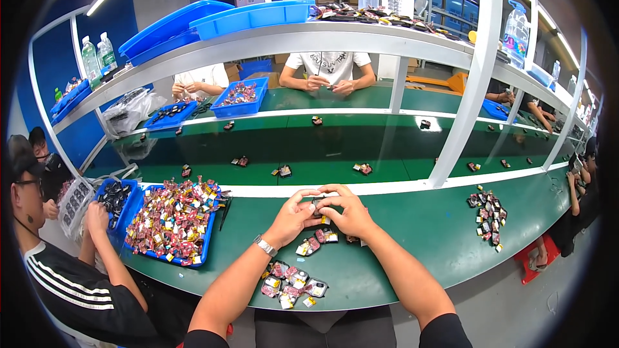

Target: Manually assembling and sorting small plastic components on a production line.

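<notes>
A smooth, satiny surface sets off glossy plastic-looking pieces, a shiny plastic tray and polished metal wristwatch.

The green counter runs across the frame — a blue tray sits on it at lower left, little black-and-red parts lie at bottom middle, and another bunch at right.

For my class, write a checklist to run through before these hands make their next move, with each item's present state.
1. Left hand and right hand on black part: ok.
2. Black part fully visible: not ok, hands cover much of it.
3. Nearest blue tray stocked: ok, heaped with pieces.
4. Right pile apart from hands: ok.
5. Front pile clear of left forearm: cannot tell.
</notes>
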Motion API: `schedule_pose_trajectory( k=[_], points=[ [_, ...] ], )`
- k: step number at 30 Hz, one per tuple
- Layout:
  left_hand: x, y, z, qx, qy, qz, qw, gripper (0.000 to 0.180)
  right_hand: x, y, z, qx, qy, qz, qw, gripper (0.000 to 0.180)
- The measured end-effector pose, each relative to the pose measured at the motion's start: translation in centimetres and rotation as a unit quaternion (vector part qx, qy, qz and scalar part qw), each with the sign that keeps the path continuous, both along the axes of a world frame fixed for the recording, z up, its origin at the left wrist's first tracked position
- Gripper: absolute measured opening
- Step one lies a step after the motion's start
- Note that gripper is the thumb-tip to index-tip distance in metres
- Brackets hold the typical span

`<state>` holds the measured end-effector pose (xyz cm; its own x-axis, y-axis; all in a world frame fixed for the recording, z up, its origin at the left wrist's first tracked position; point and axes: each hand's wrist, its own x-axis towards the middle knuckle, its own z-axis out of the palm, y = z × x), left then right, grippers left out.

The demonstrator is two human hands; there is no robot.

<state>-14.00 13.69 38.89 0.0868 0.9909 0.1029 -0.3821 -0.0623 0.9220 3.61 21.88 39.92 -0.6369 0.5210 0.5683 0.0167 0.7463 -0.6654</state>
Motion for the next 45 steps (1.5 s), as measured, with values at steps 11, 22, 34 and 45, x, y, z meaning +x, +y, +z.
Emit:
schedule_pose_trajectory(
  k=[11, 22, 34, 45],
  points=[
    [-0.5, 0.0, 0.1, 0.020, 0.104, 0.025, 0.994, 0.011, -0.3, 0.2, -0.9, -0.065, 0.024, 0.015, 0.997, 0.012],
    [-0.4, 0.1, -0.5, 0.020, 0.071, 0.028, 0.997, 0.012, -0.4, 0.1, -1.3, -0.181, 0.052, 0.040, 0.981, 0.010],
    [-0.3, 0.2, -1.0, 0.019, 0.022, 0.020, 0.999, 0.028, -0.7, -1.8, -0.3, 0.060, 0.033, -0.097, 0.993, 0.013],
    [-0.8, 0.8, -1.9, 0.023, 0.005, 0.033, 0.999, 0.026, -0.5, -1.7, -0.2, 0.077, 0.019, -0.113, 0.990, 0.019]
  ],
)
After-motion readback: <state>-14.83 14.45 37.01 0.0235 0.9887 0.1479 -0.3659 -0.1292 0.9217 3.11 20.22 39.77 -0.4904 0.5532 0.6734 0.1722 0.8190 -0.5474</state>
